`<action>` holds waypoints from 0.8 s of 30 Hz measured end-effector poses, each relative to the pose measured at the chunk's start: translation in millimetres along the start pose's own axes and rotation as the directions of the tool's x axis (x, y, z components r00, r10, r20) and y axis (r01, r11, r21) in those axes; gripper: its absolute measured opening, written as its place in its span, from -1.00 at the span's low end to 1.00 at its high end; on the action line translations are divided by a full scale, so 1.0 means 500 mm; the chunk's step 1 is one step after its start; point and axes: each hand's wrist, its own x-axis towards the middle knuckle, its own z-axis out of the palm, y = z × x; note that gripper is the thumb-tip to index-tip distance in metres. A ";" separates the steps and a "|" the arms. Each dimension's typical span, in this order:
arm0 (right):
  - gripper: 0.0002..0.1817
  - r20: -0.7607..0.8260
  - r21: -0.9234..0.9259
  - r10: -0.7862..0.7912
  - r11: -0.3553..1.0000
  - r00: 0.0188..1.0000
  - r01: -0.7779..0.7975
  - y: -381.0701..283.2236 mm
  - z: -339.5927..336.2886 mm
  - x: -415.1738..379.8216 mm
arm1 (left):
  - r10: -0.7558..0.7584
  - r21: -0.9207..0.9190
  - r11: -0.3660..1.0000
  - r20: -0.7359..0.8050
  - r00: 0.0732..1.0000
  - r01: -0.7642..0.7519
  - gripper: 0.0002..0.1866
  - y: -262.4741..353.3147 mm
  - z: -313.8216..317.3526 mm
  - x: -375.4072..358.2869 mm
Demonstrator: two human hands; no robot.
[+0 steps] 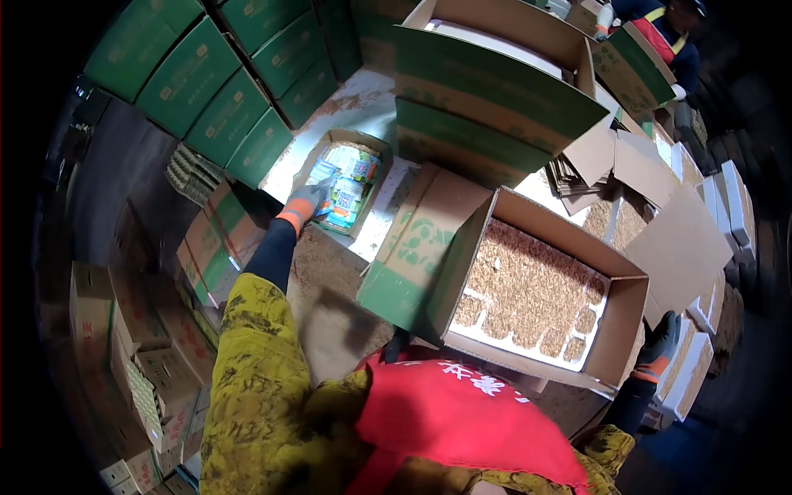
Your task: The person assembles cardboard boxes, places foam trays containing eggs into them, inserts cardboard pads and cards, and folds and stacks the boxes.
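My left hand (307, 203), in a grey glove with an orange cuff, reaches into a small open carton (375, 202). Its fingers are closed on a blue-and-white printed packet (323, 205). Other packets (353, 165) of the same look lie in that carton. In front of my body stands a large open carton (623, 330) holding a white tray with a brown, grain-like filling (536, 285). Beyond the large carton's right corner is my right hand (660, 340), gloved in dark grey and orange. Shadow hides how its fingers are set.
Green cartons (198, 87) are stacked at the back left. A tall open carton (495, 74) stands ahead. White filled trays (689, 375) pile up at the right, beside loose cardboard flaps (681, 239). A co-worker (660, 33) handles a carton at the upper right. Brown cartons (165, 338) lie lower left.
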 end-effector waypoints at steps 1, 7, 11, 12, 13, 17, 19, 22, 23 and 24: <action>-0.65 0.000 -0.169 -0.161 0.973 0.987 0.159 -0.001 -0.004 0.004 | -0.020 -0.066 0.998 0.014 1.000 0.021 -0.63 0.000 -0.007 -0.004; -0.56 -0.241 -0.053 -0.106 0.994 0.965 0.096 -0.245 0.025 0.005 | 0.348 -0.492 0.663 -0.464 0.815 -0.564 -0.67 0.396 -0.108 -0.190; -0.67 0.105 -0.245 -0.699 0.672 0.708 0.699 -0.450 0.129 -0.066 | 0.930 0.331 0.326 -0.282 0.237 -0.886 -0.56 0.680 -0.065 -0.359; -0.70 0.250 -0.300 -0.773 0.510 0.583 0.806 -0.479 0.138 -0.086 | 0.976 0.438 0.213 -0.054 0.210 -0.873 -0.53 0.713 -0.033 -0.396; -0.63 0.426 -0.301 -0.776 0.364 0.466 0.881 -0.506 0.143 -0.098 | 0.941 0.370 0.321 -0.024 0.337 -0.872 -0.51 0.691 -0.015 -0.411; -0.73 0.854 -0.096 -0.423 0.445 0.303 0.890 -0.459 0.165 -0.116 | 0.767 -0.010 0.580 -0.332 0.550 -0.815 -0.62 0.663 -0.068 -0.405; -0.77 0.935 0.008 -0.296 0.568 0.195 0.823 -0.412 0.185 -0.115 | 0.560 -0.356 0.654 -0.365 0.744 -0.667 -0.63 0.633 -0.057 -0.403; -0.81 0.996 0.055 -0.082 0.802 0.018 0.595 -0.372 0.204 -0.108 | 0.579 -0.299 0.676 -0.350 0.736 -0.674 -0.61 0.615 -0.028 -0.388; -0.79 1.000 -0.012 0.011 0.790 0.005 0.613 -0.371 0.199 -0.110 | 0.670 -0.177 0.661 -0.299 0.679 -0.729 -0.61 0.610 -0.032 -0.386; -0.76 0.994 -0.076 0.105 0.772 -0.008 0.631 -0.370 0.195 -0.112 | 0.747 -0.057 0.629 -0.234 0.623 -0.775 -0.61 0.608 -0.035 -0.387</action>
